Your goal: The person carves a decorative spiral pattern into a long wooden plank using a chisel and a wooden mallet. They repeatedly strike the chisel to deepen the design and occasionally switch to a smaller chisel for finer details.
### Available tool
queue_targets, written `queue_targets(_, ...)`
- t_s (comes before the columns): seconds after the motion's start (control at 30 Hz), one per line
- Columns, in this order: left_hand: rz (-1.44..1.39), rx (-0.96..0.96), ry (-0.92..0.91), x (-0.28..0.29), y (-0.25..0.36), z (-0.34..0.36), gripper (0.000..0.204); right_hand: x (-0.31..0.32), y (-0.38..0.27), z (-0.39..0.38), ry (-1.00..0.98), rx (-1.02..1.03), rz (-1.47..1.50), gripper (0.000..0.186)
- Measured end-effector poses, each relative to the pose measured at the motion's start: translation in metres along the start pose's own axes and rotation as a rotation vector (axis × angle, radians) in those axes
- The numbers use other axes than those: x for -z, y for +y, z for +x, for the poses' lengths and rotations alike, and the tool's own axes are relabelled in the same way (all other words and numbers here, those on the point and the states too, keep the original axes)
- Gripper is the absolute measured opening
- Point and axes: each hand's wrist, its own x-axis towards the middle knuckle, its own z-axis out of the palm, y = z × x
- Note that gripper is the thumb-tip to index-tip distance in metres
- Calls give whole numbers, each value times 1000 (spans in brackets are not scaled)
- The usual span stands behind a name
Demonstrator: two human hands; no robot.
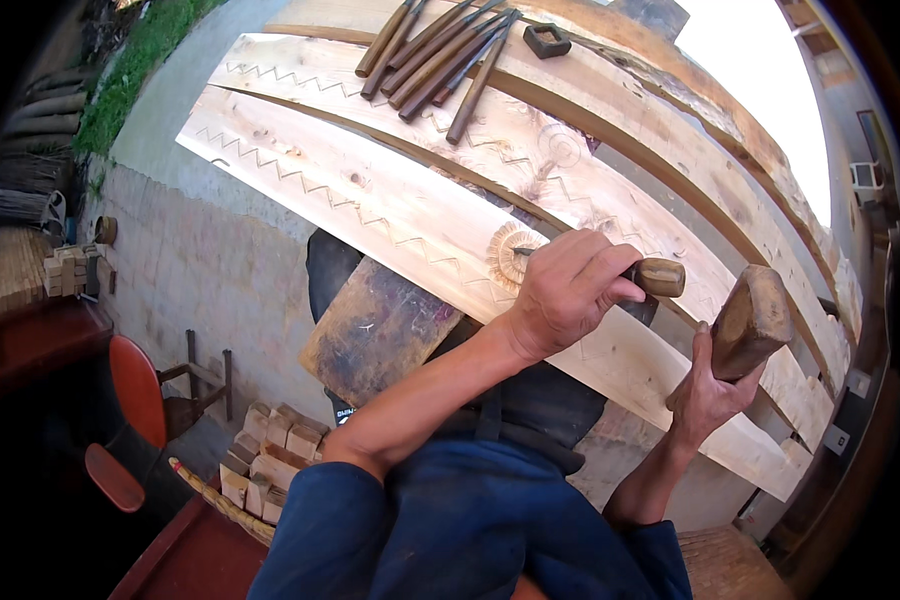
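My left hand point(568, 288) is closed round a wood-carving chisel point(662, 278), whose wooden handle end sticks out to the right. The chisel's dark tip rests by a round carved rosette point(502, 262) on a long pale wooden board point(390, 205); the fist hides most of the shaft. Zigzag lines run along the board to the left of the rosette. In my right hand point(712, 395) is a wooden mallet point(755, 318), its block-shaped head up near the chisel's handle end but apart from it. My fingers hide the mallet's handle.
Several chisels point(435, 65) lie across the boards at the top, beside a small dark angular box point(547, 41). A second marked board point(610, 190) lies beyond the first. At left stand a red chair point(138, 390) and stacked wood blocks point(275, 450); a worn wooden seat point(375, 325) is nearer.
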Motion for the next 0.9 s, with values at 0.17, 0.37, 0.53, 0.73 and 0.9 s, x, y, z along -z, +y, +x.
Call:
queue_targets(0.17,40,-208,-23,-9,19,11,45,11,15,0,-70,-25,-48,60)
queue_targets(0.37,115,-111,-123,-25,23,2,42,5,8,-4,-134,-40,-32,65)
queue_targets(0.53,173,-37,-91,-26,13,5,36,0,2,-6,-161,-62,-78,65)
queue_targets(0.73,188,8,-101,-29,10,6,37,-2,1,-5,-161,-61,-116,65)
queue_targets(0.9,204,23,-84,-30,7,5,37,-2,4,-5,-181,-65,-140,66)
